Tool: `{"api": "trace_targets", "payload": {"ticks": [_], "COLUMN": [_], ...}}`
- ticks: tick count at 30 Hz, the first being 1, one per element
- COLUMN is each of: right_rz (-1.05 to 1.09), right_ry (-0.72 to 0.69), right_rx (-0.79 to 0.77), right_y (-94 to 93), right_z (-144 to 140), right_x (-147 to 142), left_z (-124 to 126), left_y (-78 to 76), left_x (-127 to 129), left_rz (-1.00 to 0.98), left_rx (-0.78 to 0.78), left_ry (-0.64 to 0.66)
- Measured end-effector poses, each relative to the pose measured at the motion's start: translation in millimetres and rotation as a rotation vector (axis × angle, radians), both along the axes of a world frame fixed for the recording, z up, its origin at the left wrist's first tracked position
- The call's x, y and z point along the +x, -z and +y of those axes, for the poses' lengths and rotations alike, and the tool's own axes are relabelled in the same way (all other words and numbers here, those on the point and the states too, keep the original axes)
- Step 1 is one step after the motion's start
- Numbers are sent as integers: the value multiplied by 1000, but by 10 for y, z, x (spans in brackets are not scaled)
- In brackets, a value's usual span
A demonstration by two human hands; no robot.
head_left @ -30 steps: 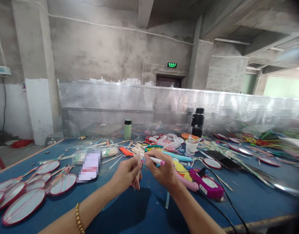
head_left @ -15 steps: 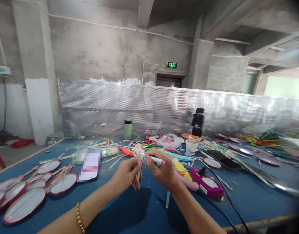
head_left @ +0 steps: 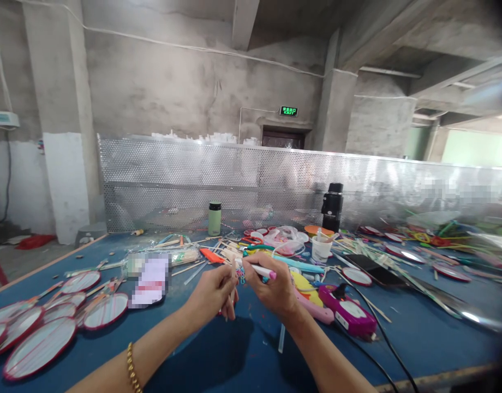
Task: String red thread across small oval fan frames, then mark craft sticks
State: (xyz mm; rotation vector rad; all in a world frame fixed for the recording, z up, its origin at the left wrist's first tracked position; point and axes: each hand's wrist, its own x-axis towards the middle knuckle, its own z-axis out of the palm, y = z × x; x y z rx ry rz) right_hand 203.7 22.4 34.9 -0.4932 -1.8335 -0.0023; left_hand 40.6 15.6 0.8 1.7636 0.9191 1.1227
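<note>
My left hand point(head_left: 213, 293) is closed around a thin wooden stick point(head_left: 233, 292) that it holds upright over the blue table point(head_left: 218, 355). My right hand point(head_left: 272, 289) grips a white pen with a pink cap point(head_left: 261, 270), its tip against a small multicoloured piece point(head_left: 241, 274) at the top of the stick. The two hands meet at the middle of the view, just above the table. A gold bracelet point(head_left: 132, 367) is on my left wrist.
Several round red-rimmed fans point(head_left: 42, 344) lie at the left. A magenta glue gun point(head_left: 347, 312) with a black cord lies right of my hands. Sticks, scissors, a white cup point(head_left: 320, 248), a green bottle point(head_left: 214, 218) and a black flask point(head_left: 332, 206) stand before a perforated metal screen point(head_left: 243, 180).
The hands stay together on the stick and pen with hardly any shift. The view has tipped slightly, so everything sits a little lower in the frame.
</note>
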Motion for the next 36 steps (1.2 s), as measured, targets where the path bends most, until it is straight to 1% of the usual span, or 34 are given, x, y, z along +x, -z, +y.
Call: {"api": "trace_targets", "payload": {"ticks": [15, 21, 27, 32, 36], "right_rz": [4, -8, 20, 0, -3], "right_ry": [41, -10, 34, 10, 23], "right_rx": [-14, 9, 15, 21, 9], "right_y": [21, 13, 22, 10, 5], "right_z": [17, 31, 35, 31, 25], "right_x": [17, 13, 13, 6, 5], "left_z": [-1, 4, 16, 18, 2], "left_y": [-20, 4, 19, 6, -8], "left_x": [12, 0, 0, 4, 7], "left_rz": [-1, 11, -11, -17, -10], "left_rx": [-23, -14, -11, -8, -9], "left_ry": [-9, -6, 6, 4, 4]}}
